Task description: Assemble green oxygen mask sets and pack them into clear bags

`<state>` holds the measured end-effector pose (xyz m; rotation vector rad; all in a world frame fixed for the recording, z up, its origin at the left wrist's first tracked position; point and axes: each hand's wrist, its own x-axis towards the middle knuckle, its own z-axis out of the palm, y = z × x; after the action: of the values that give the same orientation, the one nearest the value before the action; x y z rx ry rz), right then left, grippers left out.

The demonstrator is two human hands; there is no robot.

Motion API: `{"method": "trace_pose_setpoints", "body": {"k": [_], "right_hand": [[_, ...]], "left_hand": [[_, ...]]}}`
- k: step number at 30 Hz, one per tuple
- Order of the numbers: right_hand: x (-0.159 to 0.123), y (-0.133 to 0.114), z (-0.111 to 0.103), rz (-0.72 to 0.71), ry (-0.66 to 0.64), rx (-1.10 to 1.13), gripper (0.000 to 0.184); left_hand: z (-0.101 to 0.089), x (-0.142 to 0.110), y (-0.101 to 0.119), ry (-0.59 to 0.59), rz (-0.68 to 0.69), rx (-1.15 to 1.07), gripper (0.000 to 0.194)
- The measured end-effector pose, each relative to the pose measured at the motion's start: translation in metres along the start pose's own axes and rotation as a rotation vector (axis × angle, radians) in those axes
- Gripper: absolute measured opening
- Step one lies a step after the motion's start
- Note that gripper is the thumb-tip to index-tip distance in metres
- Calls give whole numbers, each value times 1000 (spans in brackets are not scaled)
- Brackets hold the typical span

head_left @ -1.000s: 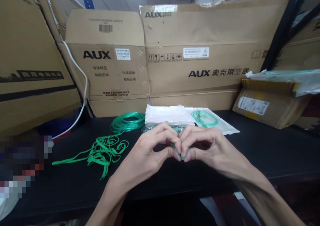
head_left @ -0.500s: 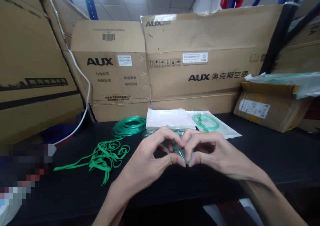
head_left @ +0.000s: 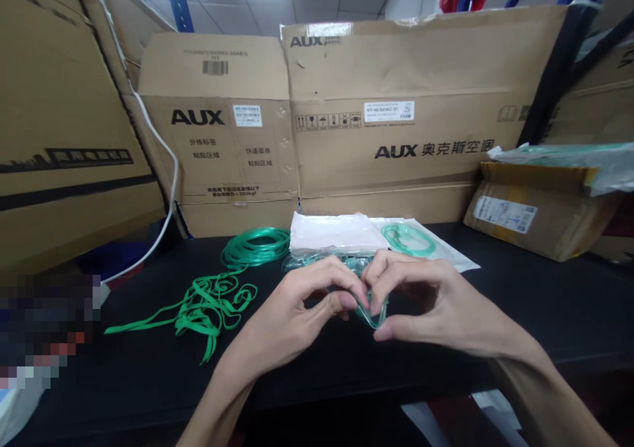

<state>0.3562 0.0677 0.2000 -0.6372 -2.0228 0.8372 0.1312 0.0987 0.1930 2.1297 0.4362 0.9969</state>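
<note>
Between my hands, above the black table, is a small piece of clear green plastic that looks like an oxygen mask [head_left: 372,319]. Its pointed, V-shaped rim faces me, and fingers cover most of the rest. My left hand [head_left: 317,308] pinches the left side of the rim with thumb and index finger. On the other side, my right hand [head_left: 426,302] has curled fingers at the rim, its thumb low by the tip. More clear green plastic in bags [head_left: 307,259] lies just behind the hands.
Left on the black table [head_left: 317,394] lie coiled green tubing [head_left: 255,246] and tangled green elastic straps [head_left: 203,311]. White packets [head_left: 337,231] and a pouch with green tubing [head_left: 446,254] sit behind. Large cartons [head_left: 421,123] wall the back; a smaller box [head_left: 535,216] stands right.
My left thumb has moved up and back from the mask's tip. My right thumb has opened out a little, so more of the V-shaped rim shows.
</note>
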Motion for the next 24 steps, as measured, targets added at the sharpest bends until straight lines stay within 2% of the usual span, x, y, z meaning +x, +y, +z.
{"method": "trace_pose_setpoints", "body": {"k": [5,9,18,24], "right_hand": [[-2,-3,5,-58,48,-227,16],[-6,-5,8,-108,21,-319,13],[-7,-4,10,-135,-32,-361,22],[-6,-5,7,-85,-5,-331,19]], "left_hand": [[-2,-2,0,-18,60,124,16],[-3,-2,1,-25,96,166,16],[-4,0,1,-83,64,150,16],[-6,-1,-3,-72,46,79,11]]}}
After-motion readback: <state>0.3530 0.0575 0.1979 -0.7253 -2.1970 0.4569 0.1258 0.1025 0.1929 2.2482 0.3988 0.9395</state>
